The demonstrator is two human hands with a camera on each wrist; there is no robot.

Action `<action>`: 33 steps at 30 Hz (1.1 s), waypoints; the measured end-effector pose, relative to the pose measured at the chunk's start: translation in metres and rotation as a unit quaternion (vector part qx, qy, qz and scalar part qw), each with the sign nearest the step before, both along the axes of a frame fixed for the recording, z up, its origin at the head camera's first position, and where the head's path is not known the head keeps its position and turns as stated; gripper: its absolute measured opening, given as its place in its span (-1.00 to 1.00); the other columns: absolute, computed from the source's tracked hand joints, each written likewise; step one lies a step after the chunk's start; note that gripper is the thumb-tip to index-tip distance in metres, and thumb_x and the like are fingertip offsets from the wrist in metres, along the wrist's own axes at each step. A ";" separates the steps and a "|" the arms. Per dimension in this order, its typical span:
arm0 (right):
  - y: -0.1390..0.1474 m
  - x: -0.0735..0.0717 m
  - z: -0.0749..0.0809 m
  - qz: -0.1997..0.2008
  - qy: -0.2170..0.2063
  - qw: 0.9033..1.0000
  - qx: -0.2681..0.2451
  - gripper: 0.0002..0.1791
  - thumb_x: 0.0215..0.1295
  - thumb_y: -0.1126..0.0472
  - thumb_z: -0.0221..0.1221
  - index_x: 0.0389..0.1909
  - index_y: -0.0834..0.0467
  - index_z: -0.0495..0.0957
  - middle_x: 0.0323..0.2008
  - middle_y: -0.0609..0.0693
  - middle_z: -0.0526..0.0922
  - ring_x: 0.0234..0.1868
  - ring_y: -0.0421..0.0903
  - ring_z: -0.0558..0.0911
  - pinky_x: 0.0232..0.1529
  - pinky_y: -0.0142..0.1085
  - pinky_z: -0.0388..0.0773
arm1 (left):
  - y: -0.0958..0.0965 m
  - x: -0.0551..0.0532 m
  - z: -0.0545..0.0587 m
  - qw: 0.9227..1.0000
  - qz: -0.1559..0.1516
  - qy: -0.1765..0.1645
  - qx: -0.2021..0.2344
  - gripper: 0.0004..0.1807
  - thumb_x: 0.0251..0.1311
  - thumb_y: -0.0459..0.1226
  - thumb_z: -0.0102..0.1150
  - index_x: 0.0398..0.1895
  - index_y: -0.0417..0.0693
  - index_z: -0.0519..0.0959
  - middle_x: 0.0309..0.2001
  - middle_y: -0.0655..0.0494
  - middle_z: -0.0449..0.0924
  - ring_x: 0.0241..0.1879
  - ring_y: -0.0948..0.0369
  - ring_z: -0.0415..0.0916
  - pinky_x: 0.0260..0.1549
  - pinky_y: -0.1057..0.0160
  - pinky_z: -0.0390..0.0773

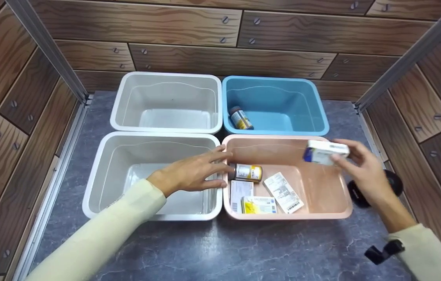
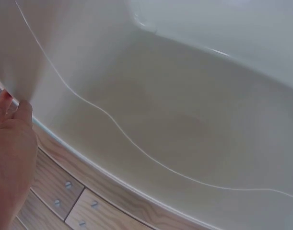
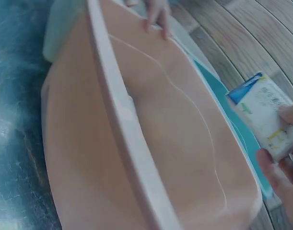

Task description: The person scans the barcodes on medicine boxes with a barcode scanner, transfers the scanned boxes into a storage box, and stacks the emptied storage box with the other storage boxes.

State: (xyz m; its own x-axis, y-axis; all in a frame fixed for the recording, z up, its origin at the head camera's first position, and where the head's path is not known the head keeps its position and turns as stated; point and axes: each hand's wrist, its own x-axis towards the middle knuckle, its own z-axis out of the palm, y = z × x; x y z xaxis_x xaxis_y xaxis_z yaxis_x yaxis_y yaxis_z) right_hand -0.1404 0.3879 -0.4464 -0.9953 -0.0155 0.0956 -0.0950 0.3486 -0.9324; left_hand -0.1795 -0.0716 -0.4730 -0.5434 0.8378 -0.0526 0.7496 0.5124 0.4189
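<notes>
My right hand [image 1: 369, 177] pinches a small white medicine box [image 1: 322, 152] with a blue end, held over the right side of the pink bin [image 1: 324, 195]. In the right wrist view the same box [image 3: 263, 112] sits between thumb and fingers. My left hand [image 1: 197, 171] reaches across the grey front bin with spread fingers, fingertips at the pink bin's left rim. Inside the pink bin lie a dark bottle [image 1: 248, 172] with a yellow-white label, a white box [image 1: 283, 192] with printed text, a yellow-white box [image 1: 258, 205] and a pale box [image 1: 241, 192] partly under it.
A grey-white bin [image 1: 101, 183] stands at front left, with another grey-white bin [image 1: 168, 93] behind it. The blue bin [image 1: 302, 105] at back right holds a brown bottle [image 1: 240, 118]. Beyond the pink bin lies a black round object [image 1: 394, 182]. Wood-patterned walls enclose the table.
</notes>
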 end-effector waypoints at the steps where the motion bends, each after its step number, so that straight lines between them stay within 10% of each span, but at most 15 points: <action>1: 0.006 0.001 -0.003 -0.019 -0.002 0.999 -0.039 -0.52 0.51 0.39 0.32 0.40 0.26 0.56 0.05 -0.23 0.78 0.06 -0.33 0.74 0.01 -0.51 0.73 | 0.000 0.000 0.000 1.000 0.000 0.000 -0.001 -0.38 0.64 0.15 0.08 0.61 0.14 0.47 0.76 -0.01 0.10 0.79 -0.06 -0.13 0.67 -0.14 0.25; 4: 0.023 0.005 -0.013 -0.067 -0.012 0.982 -0.178 -0.61 0.50 0.46 0.29 0.27 0.18 0.65 -0.01 -0.15 0.83 -0.05 -0.29 0.77 -0.04 -0.50 0.75 | 0.000 0.000 0.001 1.000 0.002 0.001 -0.004 -0.38 0.64 0.16 0.07 0.61 0.16 0.46 0.77 0.02 0.09 0.80 -0.04 -0.14 0.66 -0.13 0.26; 11: 0.063 0.018 -0.037 -0.146 -0.064 0.907 -0.389 -0.66 0.53 0.52 0.19 0.08 0.12 0.77 -0.07 -0.06 0.85 -0.16 -0.20 0.79 -0.17 -0.40 0.78 | 0.001 0.000 0.000 1.000 0.004 -0.007 -0.007 -0.37 0.64 0.17 0.06 0.62 0.16 0.46 0.77 0.03 0.08 0.80 -0.03 -0.15 0.67 -0.14 0.24; 28: 0.086 0.045 -0.100 -0.216 -0.233 0.816 -0.482 -0.73 0.63 0.30 0.18 -0.28 0.06 0.80 -0.29 -0.05 0.84 -0.23 -0.14 0.82 -0.07 -0.32 0.81 | 0.001 -0.001 -0.001 1.000 0.001 -0.005 0.005 -0.39 0.64 0.15 0.08 0.59 0.15 0.49 0.76 0.02 0.10 0.79 -0.05 -0.12 0.67 -0.13 0.25; 33: 0.087 0.048 -0.110 -0.219 -0.248 0.805 -0.492 -0.68 0.65 0.25 0.16 -0.27 0.03 0.85 -0.29 -0.06 0.85 -0.25 -0.13 0.82 -0.11 -0.34 0.81 | 0.000 -0.001 -0.002 1.000 0.000 -0.008 0.009 -0.39 0.64 0.15 0.09 0.59 0.14 0.48 0.77 0.02 0.10 0.79 -0.05 -0.13 0.67 -0.13 0.25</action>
